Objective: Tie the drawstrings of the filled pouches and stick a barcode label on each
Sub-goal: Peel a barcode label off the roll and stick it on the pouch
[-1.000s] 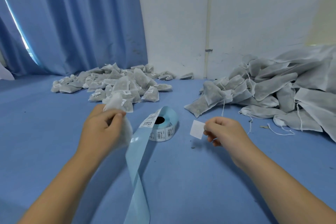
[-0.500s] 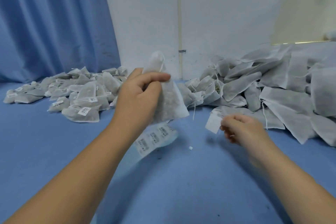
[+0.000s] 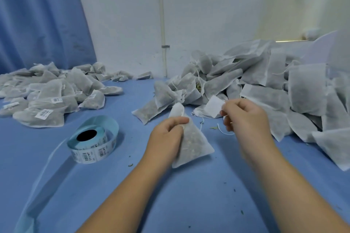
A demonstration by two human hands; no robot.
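Holding what, the left hand [image 3: 168, 134]?

A filled pouch [image 3: 193, 143]. Its fingers and thumb curl round the gathered neck, and the pouch hangs low over the blue bench [image 3: 170, 200], in front of the person. I cannot tell whether its bottom touches the bench.

And the right hand [image 3: 244, 117]?

Just beside the pouch, a little further back. Its thumb and fingers pinch a white label [image 3: 214, 107] by one edge, with the blank face toward the camera. The label is apart from the pouch.

Any string showing?

A thin white drawstring [image 3: 225, 132] loops under the right hand. I cannot tell which pouch it belongs to.

Where is the label roll [image 3: 92, 143]?

Left of the left hand, lying flat on the bench. A pale blue backing strip [image 3: 43, 174] trails toward the near left corner.

The rest?

A labelled heap [image 3: 51, 104] of pouches lies far left and a bigger unlabelled heap [image 3: 274, 91] far right against the white wall [image 3: 208, 15]. A blue curtain [image 3: 37, 15] hangs behind the left one.
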